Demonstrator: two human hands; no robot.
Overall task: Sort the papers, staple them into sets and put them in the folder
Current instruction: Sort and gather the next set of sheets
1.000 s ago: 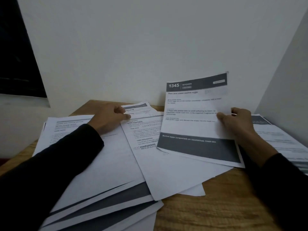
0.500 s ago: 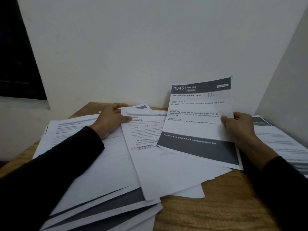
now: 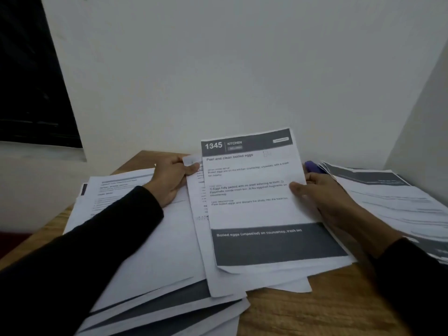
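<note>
White papers (image 3: pixel 155 241) lie unsorted on the worktop (image 3: pixel 327 311), right hand (image 3: pixel 322 197) pinching sheet 1345 (image 3: pixel 254 202), left hand (image 3: pixel 169 180) pinching another; stapling, filing remain.

wood table (image 3: pixel 327 311) | white wall (image 3: pixel 218 69) behind | dark window (image 3: pixel 29 81) far left

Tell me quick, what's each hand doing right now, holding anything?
Left hand: pinching the top corner of the sheet underneath.
Right hand: gripping the right edge of the 1345 kitchen sheet, thumb on top.
</note>
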